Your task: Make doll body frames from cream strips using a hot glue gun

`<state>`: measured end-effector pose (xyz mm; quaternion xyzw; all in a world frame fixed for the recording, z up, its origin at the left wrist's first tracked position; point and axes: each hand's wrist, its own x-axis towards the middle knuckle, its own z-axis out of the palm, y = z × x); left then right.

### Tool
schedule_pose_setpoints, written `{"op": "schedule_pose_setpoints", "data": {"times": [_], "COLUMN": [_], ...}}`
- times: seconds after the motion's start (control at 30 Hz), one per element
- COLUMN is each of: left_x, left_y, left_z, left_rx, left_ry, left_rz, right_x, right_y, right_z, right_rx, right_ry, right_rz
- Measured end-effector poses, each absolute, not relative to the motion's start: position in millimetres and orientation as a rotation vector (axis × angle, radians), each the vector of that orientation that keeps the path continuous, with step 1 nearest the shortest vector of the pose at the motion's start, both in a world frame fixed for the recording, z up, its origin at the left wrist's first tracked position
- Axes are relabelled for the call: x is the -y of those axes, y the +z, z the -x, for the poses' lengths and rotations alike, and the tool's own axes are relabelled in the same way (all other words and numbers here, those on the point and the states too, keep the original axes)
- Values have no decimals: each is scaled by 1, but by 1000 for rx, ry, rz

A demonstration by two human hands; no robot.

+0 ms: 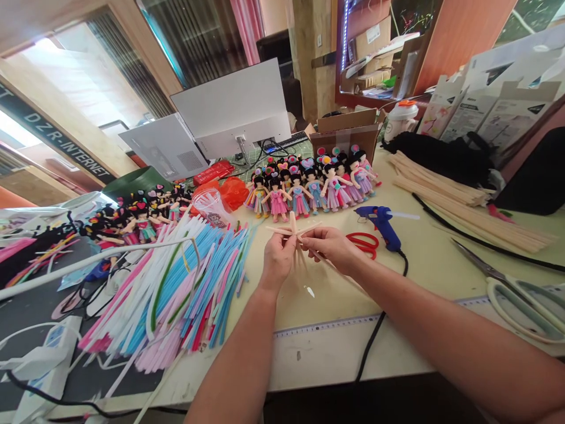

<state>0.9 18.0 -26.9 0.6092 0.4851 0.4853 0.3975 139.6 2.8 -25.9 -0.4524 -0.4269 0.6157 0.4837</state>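
Two crossed sticks (pixel 295 227), one upright, one left-right; left hand (pixel 277 259), right hand (pixel 331 247) both pinching them.

Centre: sticks (pixel 293 228) pale wood.
Right of centre: glue gun (pixel 380 222) blue, cord (pixel 404 265) black; scissors (pixel 365 241) with red handles.
Lower left: straws (pixel 198 277) blue, pink and white, a few green.
Upper centre: dolls (pixel 309 188) with black hair, dresses pink, blue, lilac.
Table (pixel 432 277) pale yellow.
Upper middle: monitor (pixel 233 112) white-backed.
Right edge: big scissors (pixel 521 300) with pale green handles.
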Motion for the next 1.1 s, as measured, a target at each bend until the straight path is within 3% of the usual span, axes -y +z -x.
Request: {"op": "schedule_pose_setpoints", "data": {"times": [0.27, 0.47, 0.83, 1.1], "left_x": [-23, -22, -22, -15], "left_y": [-25, -20, -16, -22], "left_z": [7, 13, 15, 4], "left_rx": [-1164, -1125, -1059, -972], "left_ry": [1244, 1175, 1049, 963], "left_rz": [-1329, -1221, -1023, -1024], "right_x": [-3, -4, 3, 2], "right_y": [-23, -27, -11, -19], "right_z": [-151, -162, -167, -159], "right_rx": [1487, 1810, 1807, 1934], "right_ry": [1378, 867, 48, 59], "right_rz": [1024, 1058, 1094, 1031]}}
